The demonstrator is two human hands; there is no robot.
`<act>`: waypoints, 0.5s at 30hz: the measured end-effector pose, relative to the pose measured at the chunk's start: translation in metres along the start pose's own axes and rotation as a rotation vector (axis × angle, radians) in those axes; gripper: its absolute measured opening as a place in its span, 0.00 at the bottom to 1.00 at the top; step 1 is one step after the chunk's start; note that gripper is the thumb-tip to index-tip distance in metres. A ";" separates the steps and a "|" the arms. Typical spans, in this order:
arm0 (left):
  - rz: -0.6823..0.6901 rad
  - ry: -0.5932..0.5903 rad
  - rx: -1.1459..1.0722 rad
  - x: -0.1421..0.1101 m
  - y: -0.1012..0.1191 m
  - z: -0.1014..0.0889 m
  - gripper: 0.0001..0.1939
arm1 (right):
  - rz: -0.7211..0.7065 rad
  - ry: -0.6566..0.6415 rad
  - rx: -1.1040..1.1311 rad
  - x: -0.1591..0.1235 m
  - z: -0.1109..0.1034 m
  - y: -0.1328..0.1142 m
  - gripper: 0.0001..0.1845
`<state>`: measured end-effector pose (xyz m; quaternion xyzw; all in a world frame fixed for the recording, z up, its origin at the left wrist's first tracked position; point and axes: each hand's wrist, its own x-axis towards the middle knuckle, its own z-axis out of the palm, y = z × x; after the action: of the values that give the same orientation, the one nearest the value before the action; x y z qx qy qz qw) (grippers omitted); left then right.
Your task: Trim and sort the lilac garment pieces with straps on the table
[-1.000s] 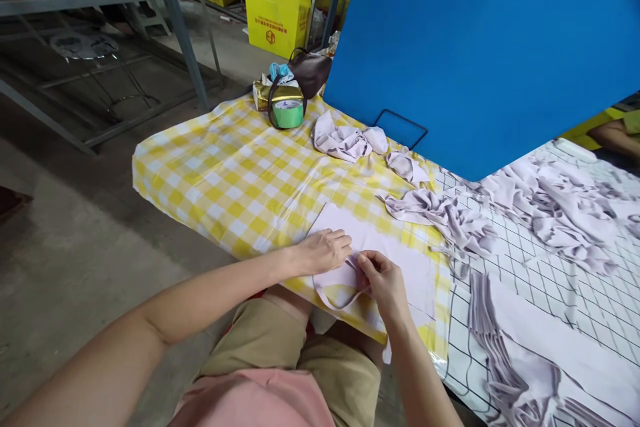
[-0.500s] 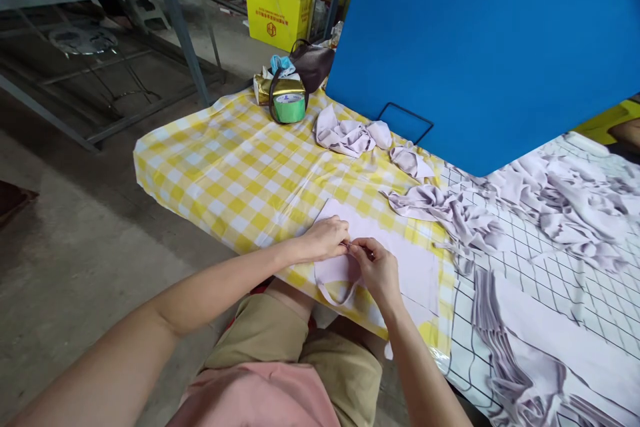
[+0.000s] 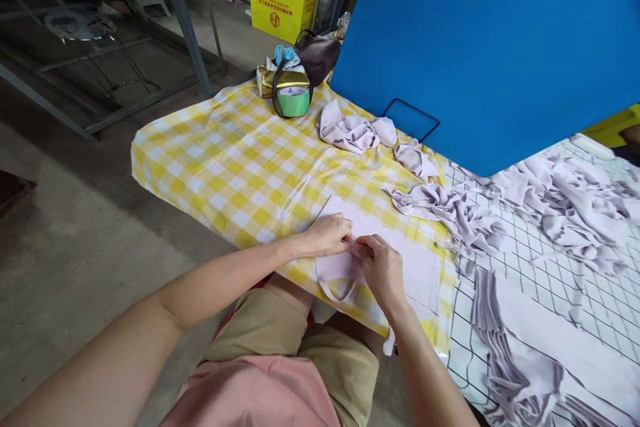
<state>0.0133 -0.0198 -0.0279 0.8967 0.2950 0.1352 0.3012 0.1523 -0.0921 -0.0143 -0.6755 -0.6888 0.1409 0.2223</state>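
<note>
A pale lilac fabric piece (image 3: 420, 267) lies flat on the yellow checked tablecloth (image 3: 230, 167) at the table's near edge. Over it, my left hand (image 3: 330, 235) is closed, its fingertips pinching a bit of the lilac fabric. Close beside it, my right hand (image 3: 383, 267) pinches the same fabric between thumb and forefinger. The fingertips of both hands almost meet. A narrow lilac strip (image 3: 337, 295) curves in a loop below the hands, near the edge. What exactly sits between the fingertips is mostly hidden.
Crumpled lilac fabric (image 3: 350, 130) lies beyond the hands, with more heaped on the grid-patterned cloth (image 3: 540, 287) at right. A stack of lilac pieces (image 3: 490, 313) is nearer. Green tape (image 3: 293, 101), a dark bag (image 3: 320, 57) and a blue board (image 3: 475, 47) stand at the back.
The view has shifted slightly. My right fingertips have drawn a little apart from my left ones; both hands stay over the fabric piece.
</note>
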 end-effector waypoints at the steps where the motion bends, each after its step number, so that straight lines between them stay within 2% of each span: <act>1: -0.002 0.002 -0.005 0.000 0.000 0.000 0.05 | -0.012 -0.017 -0.048 0.000 -0.001 -0.001 0.12; 5: -0.011 0.006 -0.006 -0.001 0.004 -0.002 0.05 | -0.022 -0.082 -0.257 -0.003 -0.003 -0.008 0.13; 7: -0.017 0.005 -0.009 -0.002 0.005 -0.004 0.06 | 0.008 -0.071 -0.278 -0.007 -0.005 -0.014 0.14; 9: -0.016 -0.007 -0.017 -0.004 0.006 -0.007 0.06 | 0.067 -0.011 -0.170 -0.016 -0.010 -0.021 0.13; 12: 0.032 -0.042 -0.015 -0.008 0.002 -0.011 0.07 | 0.202 0.066 0.115 -0.040 -0.019 -0.033 0.14; 15: 0.129 -0.095 -0.012 -0.016 -0.005 -0.018 0.09 | 0.267 0.057 0.336 -0.075 -0.021 -0.047 0.13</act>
<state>-0.0089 -0.0178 -0.0181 0.9174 0.2212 0.1132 0.3107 0.1212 -0.1710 0.0186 -0.7179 -0.5535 0.2626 0.3307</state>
